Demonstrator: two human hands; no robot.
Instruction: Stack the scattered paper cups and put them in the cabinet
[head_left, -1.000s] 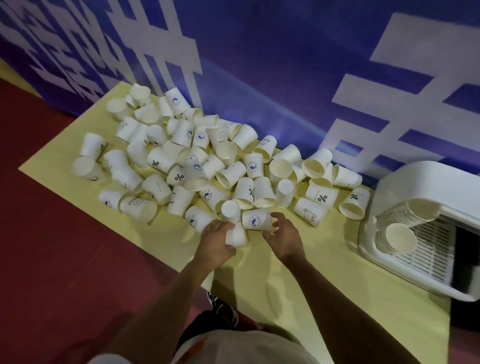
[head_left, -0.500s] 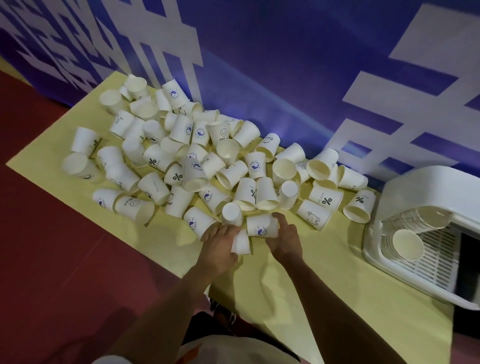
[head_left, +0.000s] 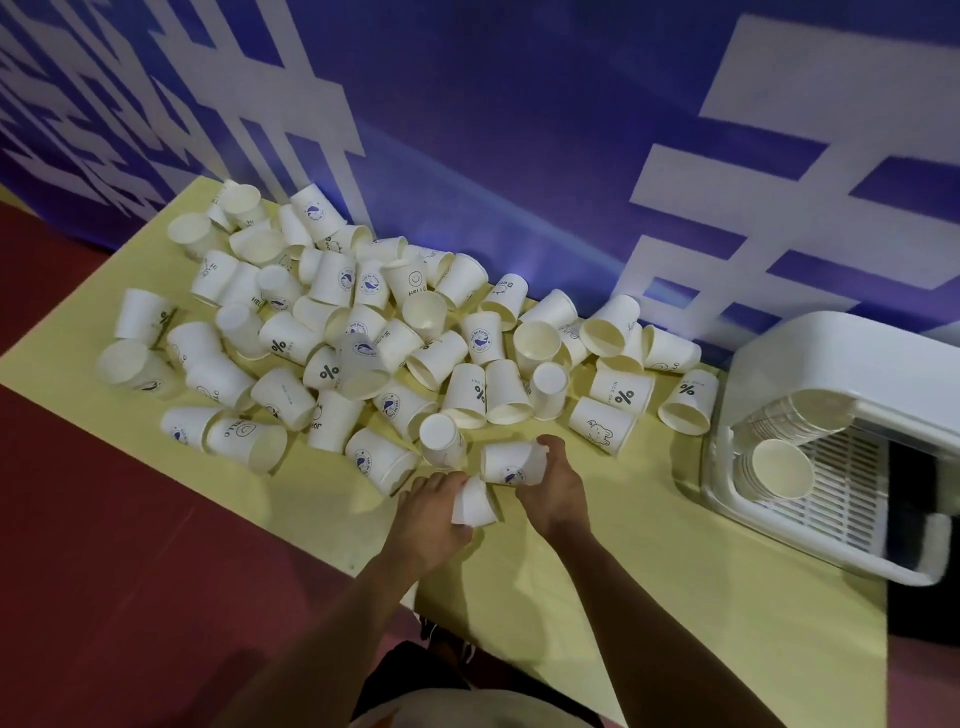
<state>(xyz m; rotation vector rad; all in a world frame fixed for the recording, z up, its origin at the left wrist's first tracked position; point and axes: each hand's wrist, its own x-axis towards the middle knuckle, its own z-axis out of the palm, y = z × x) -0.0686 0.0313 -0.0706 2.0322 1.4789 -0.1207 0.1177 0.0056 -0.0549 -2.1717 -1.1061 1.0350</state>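
Now left hand (head_left: 431, 519), right hand (head_left: 556, 493) (both curled) grip cups (head_left: 506, 462).

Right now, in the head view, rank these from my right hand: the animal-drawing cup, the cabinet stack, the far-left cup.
1. Animal-drawing cup, just beyond the right hand, slightly right.
2. Cabinet stack, far right.
3. Far-left cup, opposite side, farthest.

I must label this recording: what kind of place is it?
Probably an event or exhibition space: a large blue banner wall with white lettering, a red floor, and scattered paper cups on a yellow sheet.
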